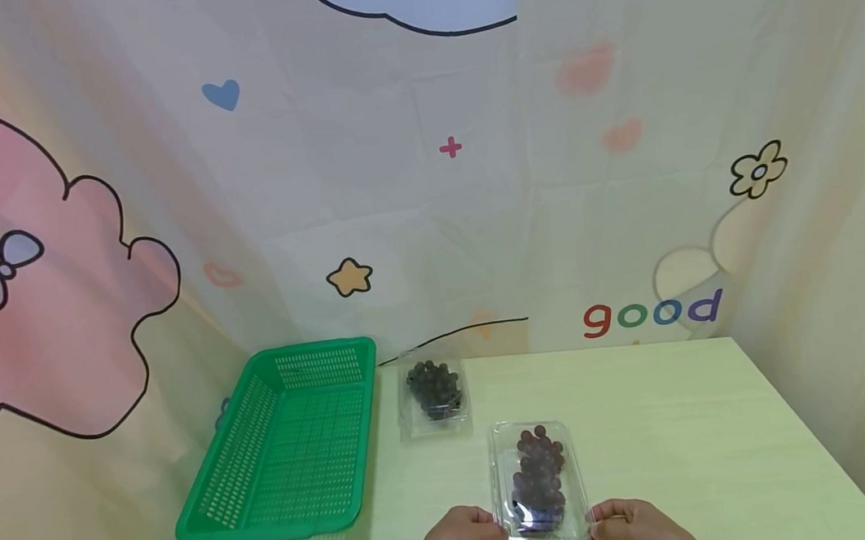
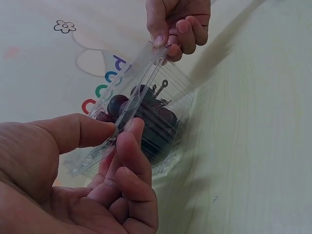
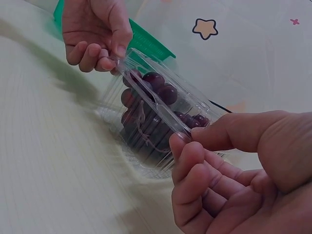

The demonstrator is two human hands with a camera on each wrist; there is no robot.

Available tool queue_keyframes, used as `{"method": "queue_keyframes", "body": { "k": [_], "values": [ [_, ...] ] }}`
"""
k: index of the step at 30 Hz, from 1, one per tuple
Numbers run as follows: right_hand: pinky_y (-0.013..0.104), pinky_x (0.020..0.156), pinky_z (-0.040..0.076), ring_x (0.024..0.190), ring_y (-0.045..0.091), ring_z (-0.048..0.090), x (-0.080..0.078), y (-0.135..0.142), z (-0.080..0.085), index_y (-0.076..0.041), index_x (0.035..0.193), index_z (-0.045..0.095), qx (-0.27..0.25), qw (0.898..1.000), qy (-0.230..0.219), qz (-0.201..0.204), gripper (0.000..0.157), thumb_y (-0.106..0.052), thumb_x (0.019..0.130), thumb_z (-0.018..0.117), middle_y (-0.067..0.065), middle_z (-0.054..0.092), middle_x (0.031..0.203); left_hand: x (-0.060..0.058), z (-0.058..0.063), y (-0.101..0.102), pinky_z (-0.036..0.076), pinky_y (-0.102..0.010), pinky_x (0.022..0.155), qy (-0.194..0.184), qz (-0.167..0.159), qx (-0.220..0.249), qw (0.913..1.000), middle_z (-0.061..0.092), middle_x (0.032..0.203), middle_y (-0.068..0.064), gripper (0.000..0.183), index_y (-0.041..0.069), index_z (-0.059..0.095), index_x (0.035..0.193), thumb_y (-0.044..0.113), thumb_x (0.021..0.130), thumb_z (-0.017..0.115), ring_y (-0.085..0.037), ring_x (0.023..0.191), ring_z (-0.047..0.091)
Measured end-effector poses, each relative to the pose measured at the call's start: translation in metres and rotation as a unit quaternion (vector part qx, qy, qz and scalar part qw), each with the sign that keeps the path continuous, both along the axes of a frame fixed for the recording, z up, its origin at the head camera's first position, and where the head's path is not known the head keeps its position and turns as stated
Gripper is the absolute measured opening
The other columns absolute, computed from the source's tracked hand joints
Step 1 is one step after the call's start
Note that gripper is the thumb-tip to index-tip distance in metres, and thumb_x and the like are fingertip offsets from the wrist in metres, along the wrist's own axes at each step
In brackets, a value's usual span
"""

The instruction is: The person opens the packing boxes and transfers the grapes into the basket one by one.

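A clear plastic clamshell box with a bunch of dark grapes inside lies at the table's near middle, its lid down over the fruit. My left hand pinches the rim at its near left corner between thumb and forefinger. At the near right corner my right hand pinches the same rim. In the left wrist view the rim edge runs between both hands, the grapes showing through the ridged wall. The right wrist view shows the thumb pressing the rim edge against the fingers.
A green plastic basket with slotted walls stands at the left. Between it and the hands, farther back, sits a second clear box with dark grapes. A printed curtain hangs behind the pale table.
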State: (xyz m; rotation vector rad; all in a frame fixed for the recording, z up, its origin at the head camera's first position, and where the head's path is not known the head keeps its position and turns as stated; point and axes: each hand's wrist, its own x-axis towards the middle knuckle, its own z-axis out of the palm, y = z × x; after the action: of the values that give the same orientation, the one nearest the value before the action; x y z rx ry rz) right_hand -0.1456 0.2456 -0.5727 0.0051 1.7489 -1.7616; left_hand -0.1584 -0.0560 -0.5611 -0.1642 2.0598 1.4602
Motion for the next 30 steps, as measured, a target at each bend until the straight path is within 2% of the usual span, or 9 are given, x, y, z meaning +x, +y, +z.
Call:
{"method": "queue_keyframes", "body": {
  "k": [5, 10, 20, 30],
  "values": [
    [0.023, 0.064, 0.049, 0.070, 0.010, 0.056, 0.0010, -0.0005, 0.0014, 0.006, 0.113, 0.064, -0.011, 1.000, 0.006, 0.007, 0.021, -0.012, 0.102, 0.060, 0.004, 0.069, 0.089, -0.0005, -0.0015, 0.0002, 0.047, -0.018, 0.059, -0.001, 0.000, -0.004, 1.0000, 0.073, 0.077, -0.001, 0.011, 0.006, 0.072, 0.087, 0.012, 0.097, 0.070, -0.007, 0.064, 0.060],
    [0.023, 0.066, 0.050, 0.073, 0.012, 0.059, 0.0011, -0.0002, 0.0011, 0.007, 0.113, 0.064, -0.010, 1.000, 0.019, 0.011, 0.021, -0.010, 0.103, 0.058, 0.004, 0.068, 0.088, 0.0022, -0.0045, -0.0004, 0.045, -0.017, 0.056, 0.014, 0.008, 0.015, 0.9998, 0.068, 0.072, -0.001, 0.012, 0.005, 0.071, 0.085, 0.010, 0.095, 0.071, -0.007, 0.061, 0.058],
    [0.026, 0.063, 0.049, 0.070, 0.015, 0.057, 0.0009, -0.0027, 0.0032, 0.008, 0.112, 0.065, 0.039, 0.998, 0.043, -0.010, 0.022, -0.011, 0.100, 0.063, 0.004, 0.064, 0.083, 0.0014, -0.0049, 0.0018, 0.045, -0.017, 0.055, -0.006, 0.029, 0.049, 0.9983, 0.065, 0.074, -0.004, 0.008, 0.004, 0.068, 0.088, 0.005, 0.095, 0.069, -0.009, 0.060, 0.055],
    [0.028, 0.063, 0.047, 0.068, 0.015, 0.054, 0.0022, -0.0069, 0.0087, 0.009, 0.112, 0.064, 0.075, 0.996, 0.048, -0.021, 0.023, -0.010, 0.099, 0.065, 0.003, 0.064, 0.081, 0.0029, -0.0029, 0.0032, 0.045, -0.017, 0.055, -0.004, 0.037, 0.037, 0.9986, 0.066, 0.074, -0.005, 0.008, 0.004, 0.066, 0.089, 0.006, 0.094, 0.070, -0.010, 0.060, 0.055]
  ]
}}
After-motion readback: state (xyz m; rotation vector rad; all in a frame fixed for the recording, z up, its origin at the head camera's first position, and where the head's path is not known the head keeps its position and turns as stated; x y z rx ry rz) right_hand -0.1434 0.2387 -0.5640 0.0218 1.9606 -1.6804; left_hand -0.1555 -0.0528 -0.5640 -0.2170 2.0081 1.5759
